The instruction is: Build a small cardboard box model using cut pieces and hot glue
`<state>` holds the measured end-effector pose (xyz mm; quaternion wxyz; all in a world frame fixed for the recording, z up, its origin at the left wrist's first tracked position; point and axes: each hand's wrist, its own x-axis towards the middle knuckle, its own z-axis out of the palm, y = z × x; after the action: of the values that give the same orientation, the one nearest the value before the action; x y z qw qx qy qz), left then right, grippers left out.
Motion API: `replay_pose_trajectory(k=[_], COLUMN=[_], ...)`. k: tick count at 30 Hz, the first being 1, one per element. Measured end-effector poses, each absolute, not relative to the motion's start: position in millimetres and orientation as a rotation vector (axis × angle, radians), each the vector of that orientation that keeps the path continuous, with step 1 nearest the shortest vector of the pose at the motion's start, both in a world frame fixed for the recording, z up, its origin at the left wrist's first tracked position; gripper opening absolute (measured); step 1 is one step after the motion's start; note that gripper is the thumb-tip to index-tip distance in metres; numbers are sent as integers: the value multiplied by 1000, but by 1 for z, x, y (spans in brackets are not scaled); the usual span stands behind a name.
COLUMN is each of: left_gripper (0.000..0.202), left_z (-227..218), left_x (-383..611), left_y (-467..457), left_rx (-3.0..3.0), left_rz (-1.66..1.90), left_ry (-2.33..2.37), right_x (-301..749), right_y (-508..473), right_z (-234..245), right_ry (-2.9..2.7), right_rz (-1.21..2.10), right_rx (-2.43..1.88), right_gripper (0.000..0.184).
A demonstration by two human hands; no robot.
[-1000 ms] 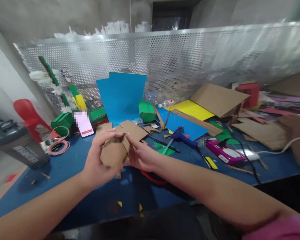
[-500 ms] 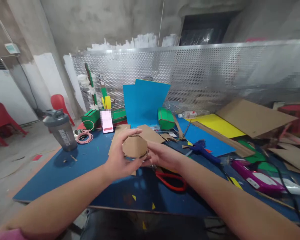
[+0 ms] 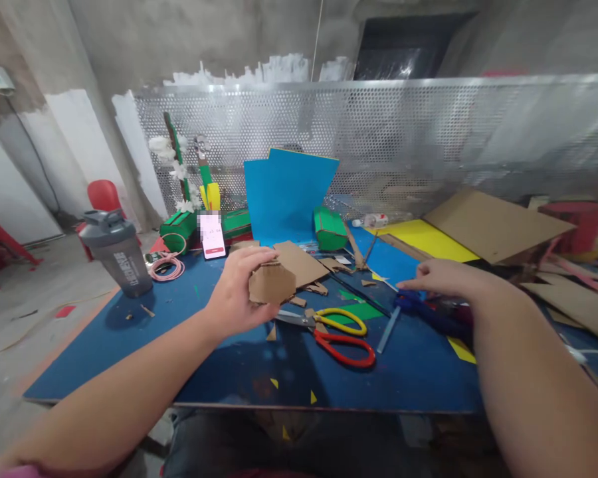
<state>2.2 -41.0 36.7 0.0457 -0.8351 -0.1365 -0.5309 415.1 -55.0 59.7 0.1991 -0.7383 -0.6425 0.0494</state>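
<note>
My left hand [image 3: 235,292] is closed around a small folded cardboard piece [image 3: 272,283], holding it above the blue table [image 3: 129,345]. My right hand [image 3: 441,277] has let go of it and hovers over the blue glue gun [image 3: 418,307], fingers pointing left and loosely stretched, with nothing in them. Scissors with yellow and red handles [image 3: 336,330] lie on the table between the two hands.
A grey shaker bottle [image 3: 115,251] stands at the left. A phone [image 3: 212,236], a pink cable [image 3: 167,267] and green boxes [image 3: 329,228] sit behind. Blue sheets [image 3: 286,192] lean on the perforated metal screen [image 3: 428,139]. Cardboard sheets [image 3: 493,226] and yellow paper [image 3: 423,239] lie at right.
My right hand left the cardboard piece and moved right to the glue gun. The left hand keeps hold of the piece. The scissors now show on the table.
</note>
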Motion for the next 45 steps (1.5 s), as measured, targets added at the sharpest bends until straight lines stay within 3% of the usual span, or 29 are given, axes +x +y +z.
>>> replay_pose_trajectory(k=[5, 11, 16, 19, 23, 26, 29, 32, 36, 45], left_gripper=[73, 68, 67, 67, 70, 75, 84, 96, 105, 105], left_z=[42, 41, 37, 37, 39, 40, 40, 40, 41, 41], left_x=[6, 13, 12, 10, 8, 8, 9, 9, 10, 14], left_y=[-37, -33, -37, -40, -41, -42, -44, -46, -50, -55], left_rx=[-2538, -2592, -2637, -2676, -2749, -2774, -2768, -2744, -2719, -2716], left_rz=[-1597, -1561, -1509, -1437, -1373, -1392, -1384, -1339, -1295, -1292], left_ry=[-464, -520, -616, -685, -764, -743, -741, -725, -690, -680], right_x=[420, 422, 415, 409, 386, 354, 321, 300, 290, 279], right_y=[-65, -78, -87, -88, -92, -101, -113, -122, -125, -122], right_z=[76, 44, 31, 35, 36, 32, 31, 31, 24, 19], right_ry=[-1829, -1860, -1866, -1846, -1571, -1444, -1375, -1453, -1546, -1609], right_rz=[299, 175, 66, 60, 374, 675, 867, 879, 650, 561], right_rx=[-2397, -2556, -2494, -2332, -1813, -1238, -890, -878, -1086, -1048], right_gripper=[34, 12, 42, 41, 16, 41, 42, 45, 46, 54])
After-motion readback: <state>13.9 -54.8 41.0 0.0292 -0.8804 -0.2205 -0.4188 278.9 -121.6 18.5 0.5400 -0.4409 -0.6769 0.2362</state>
